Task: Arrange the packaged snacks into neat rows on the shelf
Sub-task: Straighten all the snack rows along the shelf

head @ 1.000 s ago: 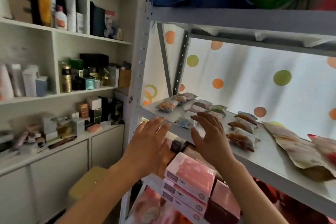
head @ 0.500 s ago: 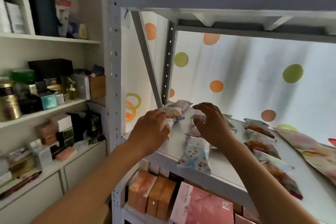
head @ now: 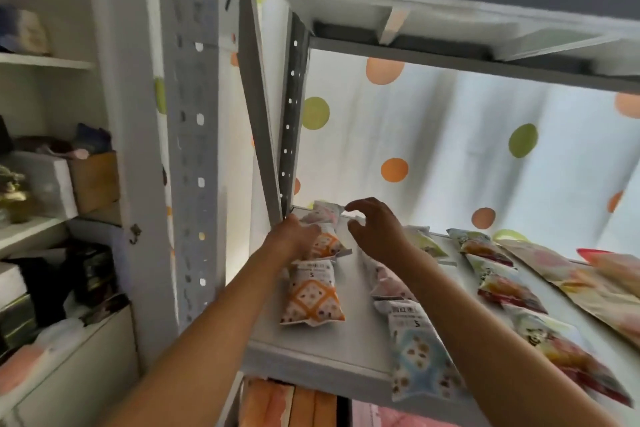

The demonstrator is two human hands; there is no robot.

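Reaching up over the grey metal shelf [head: 322,357], both of the person's bare arms stretch toward its far left corner, as seen from the head camera. The left hand [head: 294,239] rests on an orange-and-white patterned snack packet [head: 327,243], its fingers curled down over the packet's far end; how firmly it grips I cannot tell. Just nearer in the same row lies a second orange-and-white diamond-patterned packet [head: 313,295], flat on the shelf and touching the first. Behind them, in the far corner, sits a pale pinkish packet [head: 323,211].

The right hand [head: 375,229] hovers above the shelf with fingers loosely curled and spread, holding nothing, just right of the left hand. Under the right forearm a second row runs toward the near edge: a pink-toned packet [head: 389,282], then a light-blue-and-white packet [head: 420,354] whose near end hangs over the shelf's front lip. Farther right a row of red-and-yellow printed packets [head: 509,291] lies in line, and beyond those some larger flat pale pouches [head: 568,277].

A white curtain with orange and green dots [head: 450,149] hangs behind the rack. Left of the perforated grey upright [head: 194,149], white cabinet shelves [head: 31,236] hold blurred boxes.
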